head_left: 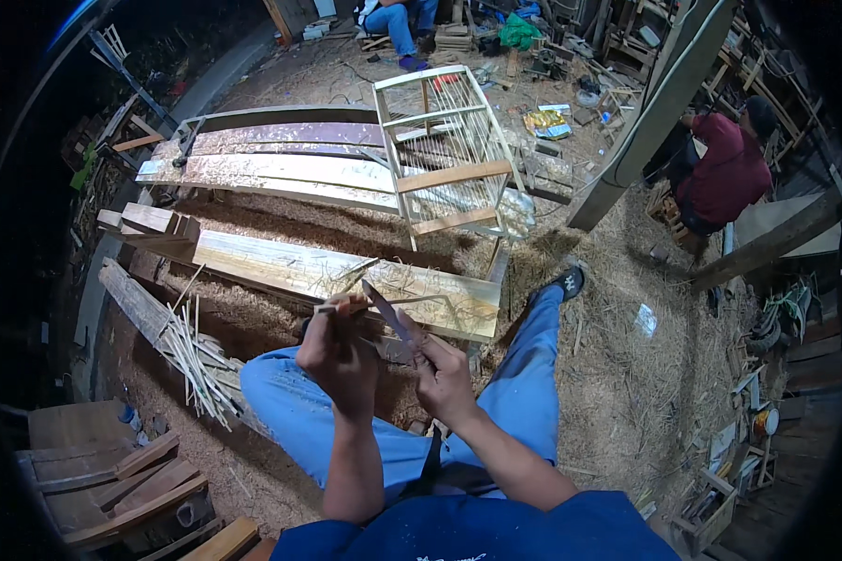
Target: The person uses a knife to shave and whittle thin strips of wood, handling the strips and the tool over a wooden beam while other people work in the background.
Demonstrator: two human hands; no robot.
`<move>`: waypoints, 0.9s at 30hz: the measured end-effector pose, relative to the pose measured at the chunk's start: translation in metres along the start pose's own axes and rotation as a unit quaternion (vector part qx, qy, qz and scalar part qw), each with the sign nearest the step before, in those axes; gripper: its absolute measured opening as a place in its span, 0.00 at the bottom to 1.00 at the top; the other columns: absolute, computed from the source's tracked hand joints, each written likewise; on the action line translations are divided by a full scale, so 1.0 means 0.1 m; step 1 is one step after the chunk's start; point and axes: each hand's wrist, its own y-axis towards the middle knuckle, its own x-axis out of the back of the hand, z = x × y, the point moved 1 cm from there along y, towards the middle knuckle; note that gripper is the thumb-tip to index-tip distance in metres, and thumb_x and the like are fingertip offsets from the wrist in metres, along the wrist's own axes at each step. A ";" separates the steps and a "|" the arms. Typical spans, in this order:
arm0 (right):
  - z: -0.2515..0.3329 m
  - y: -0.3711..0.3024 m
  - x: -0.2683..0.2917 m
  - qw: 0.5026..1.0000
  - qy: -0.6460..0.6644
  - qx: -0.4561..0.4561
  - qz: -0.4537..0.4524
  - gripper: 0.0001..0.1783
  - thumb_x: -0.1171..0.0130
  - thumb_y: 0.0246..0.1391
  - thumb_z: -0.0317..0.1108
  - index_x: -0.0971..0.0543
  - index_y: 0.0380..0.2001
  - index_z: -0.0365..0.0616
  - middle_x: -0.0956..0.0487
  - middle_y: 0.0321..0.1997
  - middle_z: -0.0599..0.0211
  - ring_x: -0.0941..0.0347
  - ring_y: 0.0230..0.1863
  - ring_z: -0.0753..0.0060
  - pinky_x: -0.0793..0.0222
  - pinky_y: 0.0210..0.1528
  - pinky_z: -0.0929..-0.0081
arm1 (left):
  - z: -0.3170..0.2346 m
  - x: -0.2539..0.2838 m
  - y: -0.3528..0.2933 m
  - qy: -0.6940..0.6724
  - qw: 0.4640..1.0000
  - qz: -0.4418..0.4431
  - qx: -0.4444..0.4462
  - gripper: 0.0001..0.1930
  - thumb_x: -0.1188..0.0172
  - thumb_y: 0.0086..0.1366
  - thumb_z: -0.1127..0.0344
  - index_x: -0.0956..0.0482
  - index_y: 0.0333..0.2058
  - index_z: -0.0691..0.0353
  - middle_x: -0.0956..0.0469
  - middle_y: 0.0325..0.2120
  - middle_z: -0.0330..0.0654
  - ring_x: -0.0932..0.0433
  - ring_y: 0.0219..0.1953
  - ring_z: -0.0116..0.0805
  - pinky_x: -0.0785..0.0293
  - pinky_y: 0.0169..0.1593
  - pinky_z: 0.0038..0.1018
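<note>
My right hand (444, 379) is closed round a knife (386, 310), its long blade angled up and to the left. Close beside it, my left hand (337, 346) is closed on a thin wooden stick (326, 309), whose end shows past the fingers. The blade's tip lies just right of the left fingertips; whether it touches the stick I cannot tell. Both hands are above my lap, in front of a pale wooden bench (253, 257) strewn with shavings. At the left, a bundle of thin pale sticks (196, 360) rests on a rough plank (136, 294).
Beyond the bench, a slatted wooden frame (444, 140) leans on a second plank bench (262, 168). A slanting post (627, 150) rises at right. One person in a dark red shirt (730, 168) sits beyond it; another in blue trousers (398, 28) is at the back. Shavings cover the floor.
</note>
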 end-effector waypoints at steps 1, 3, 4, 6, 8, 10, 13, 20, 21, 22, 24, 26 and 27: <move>-0.04 -0.08 0.00 1.000 0.002 0.000 0.001 0.38 0.48 0.52 0.17 0.32 0.66 0.60 0.27 0.30 0.53 0.27 0.29 0.47 0.29 0.38 0.58 | 0.03 0.02 0.02 0.010 1.000 0.002 0.009 0.12 0.48 0.73 0.68 0.21 0.35 0.73 0.17 0.30 0.46 0.18 0.34 0.30 0.22 0.40 0.26; -0.07 -0.20 -0.02 0.995 -0.096 -0.020 0.024 0.37 0.48 0.54 0.19 0.32 0.66 0.61 0.31 0.26 0.54 0.28 0.27 0.49 0.29 0.37 0.58 | 0.09 0.05 0.07 -0.003 1.000 -0.004 0.012 0.13 0.48 0.73 0.67 0.21 0.35 0.73 0.18 0.30 0.46 0.18 0.35 0.30 0.22 0.41 0.26; -0.09 -0.19 -0.06 0.995 -0.093 -0.020 0.025 0.37 0.48 0.54 0.19 0.32 0.66 0.61 0.31 0.26 0.54 0.28 0.27 0.49 0.29 0.37 0.58 | 0.10 0.06 0.14 -0.009 1.000 -0.001 0.015 0.14 0.48 0.73 0.67 0.21 0.35 0.73 0.18 0.30 0.45 0.18 0.34 0.30 0.22 0.41 0.26; -0.03 -0.13 -0.11 0.993 -0.113 0.008 0.012 0.40 0.47 0.52 0.19 0.34 0.67 0.62 0.32 0.26 0.57 0.28 0.26 0.51 0.28 0.35 0.58 | 0.14 0.06 0.14 -0.056 0.997 0.001 0.053 0.13 0.50 0.73 0.68 0.21 0.34 0.72 0.20 0.30 0.44 0.19 0.34 0.30 0.22 0.41 0.25; 0.21 -0.10 -0.12 0.996 -0.092 0.012 0.014 0.41 0.47 0.51 0.20 0.35 0.68 0.63 0.31 0.28 0.57 0.28 0.26 0.52 0.28 0.33 0.58 | 0.00 0.09 0.12 0.007 1.000 0.009 -0.016 0.12 0.49 0.73 0.69 0.21 0.34 0.72 0.20 0.30 0.44 0.19 0.33 0.31 0.23 0.40 0.25; 0.35 -0.04 -0.07 0.997 -0.072 0.005 0.025 0.42 0.46 0.50 0.21 0.36 0.68 0.65 0.29 0.31 0.57 0.27 0.27 0.51 0.28 0.31 0.57 | -0.05 0.03 0.07 0.029 0.997 0.009 -0.075 0.10 0.49 0.71 0.73 0.21 0.34 0.71 0.22 0.30 0.45 0.20 0.32 0.32 0.25 0.37 0.25; 0.05 -0.07 -0.01 0.983 -0.164 -0.075 0.047 0.41 0.46 0.50 0.22 0.36 0.68 0.64 0.28 0.32 0.55 0.25 0.30 0.48 0.28 0.35 0.55 | 0.01 0.05 0.01 0.046 0.995 -0.020 -0.081 0.06 0.46 0.66 0.77 0.21 0.31 0.72 0.22 0.28 0.48 0.20 0.32 0.40 0.25 0.35 0.29; 0.04 -0.09 0.04 0.993 -0.094 -0.056 0.040 0.39 0.49 0.54 0.20 0.37 0.69 0.62 0.25 0.36 0.50 0.24 0.34 0.45 0.27 0.38 0.54 | -0.07 0.02 0.03 0.076 0.991 0.000 -0.108 0.06 0.46 0.66 0.77 0.22 0.30 0.71 0.21 0.28 0.48 0.20 0.30 0.42 0.25 0.35 0.30; 0.23 -0.05 0.06 0.996 -0.051 -0.035 0.058 0.39 0.48 0.54 0.21 0.37 0.69 0.62 0.25 0.36 0.51 0.24 0.34 0.45 0.28 0.39 0.54 | -0.05 0.01 0.03 0.063 0.993 0.000 -0.104 0.07 0.46 0.66 0.76 0.22 0.30 0.71 0.21 0.28 0.48 0.20 0.30 0.41 0.25 0.35 0.30; 0.34 -0.01 0.08 0.998 -0.001 -0.038 0.044 0.41 0.47 0.52 0.20 0.37 0.69 0.65 0.26 0.36 0.51 0.25 0.34 0.46 0.28 0.37 0.55 | -0.03 0.00 0.03 0.049 0.994 0.002 -0.101 0.07 0.46 0.67 0.76 0.22 0.30 0.71 0.20 0.29 0.48 0.19 0.30 0.41 0.25 0.35 0.30; 0.11 -0.07 0.07 0.996 -0.055 -0.057 0.041 0.42 0.47 0.51 0.20 0.37 0.69 0.64 0.25 0.37 0.51 0.25 0.34 0.46 0.28 0.37 0.55 | -0.06 -0.01 0.06 0.057 0.993 0.012 -0.104 0.07 0.46 0.67 0.75 0.22 0.30 0.71 0.20 0.29 0.48 0.19 0.30 0.41 0.25 0.35 0.30; -0.30 -0.15 0.06 0.980 -0.180 -0.084 0.018 0.43 0.50 0.45 0.15 0.35 0.68 0.52 0.28 0.28 0.52 0.27 0.29 0.49 0.31 0.33 0.61 | -0.07 -0.01 0.08 0.064 0.992 0.020 -0.108 0.08 0.47 0.68 0.75 0.22 0.30 0.71 0.20 0.29 0.48 0.19 0.30 0.41 0.25 0.35 0.30; -0.54 -0.20 0.08 0.980 -0.179 -0.080 0.017 0.43 0.50 0.45 0.15 0.35 0.68 0.52 0.28 0.28 0.52 0.27 0.29 0.49 0.31 0.33 0.61 | -0.06 -0.01 0.09 0.055 0.991 0.031 -0.117 0.08 0.47 0.68 0.74 0.22 0.30 0.70 0.20 0.30 0.48 0.19 0.31 0.40 0.25 0.35 0.29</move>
